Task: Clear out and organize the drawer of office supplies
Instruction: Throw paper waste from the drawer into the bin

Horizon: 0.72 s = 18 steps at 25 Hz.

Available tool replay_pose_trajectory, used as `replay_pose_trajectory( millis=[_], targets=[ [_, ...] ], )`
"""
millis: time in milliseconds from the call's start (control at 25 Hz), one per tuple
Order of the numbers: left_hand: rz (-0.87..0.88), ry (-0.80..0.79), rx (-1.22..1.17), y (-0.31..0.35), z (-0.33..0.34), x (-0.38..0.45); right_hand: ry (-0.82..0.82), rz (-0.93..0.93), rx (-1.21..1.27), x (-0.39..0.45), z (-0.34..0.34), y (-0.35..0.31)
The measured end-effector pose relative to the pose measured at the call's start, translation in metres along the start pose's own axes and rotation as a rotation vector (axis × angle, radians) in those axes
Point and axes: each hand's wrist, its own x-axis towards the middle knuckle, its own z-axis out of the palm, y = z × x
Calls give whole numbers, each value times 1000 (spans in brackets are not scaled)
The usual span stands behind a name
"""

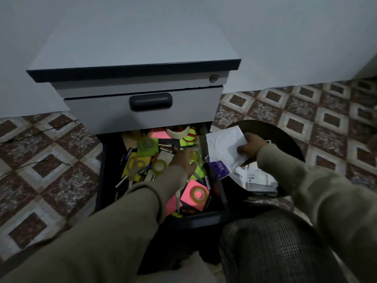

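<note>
Two hands work apart: the right hand (pixel 252 145) grips white paper (pixel 223 148) over the bin (pixel 285 135), while the left hand (pixel 183 160), fingers spread and holding nothing, reaches into the drawer (pixel 108 160).

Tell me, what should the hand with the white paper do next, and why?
Probably let go of it. The right hand pinches the crumpled white paper right over the round dark bin, where other papers already lie. The left hand is reaching into the open drawer among the clutter.
</note>
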Motion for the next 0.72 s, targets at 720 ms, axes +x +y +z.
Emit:
replay_pose_trajectory(
  millis=[720],
  targets=[
    [26, -149, 58, 33, 16, -6, 249, 7, -105, 18, -35, 57]
  ],
)
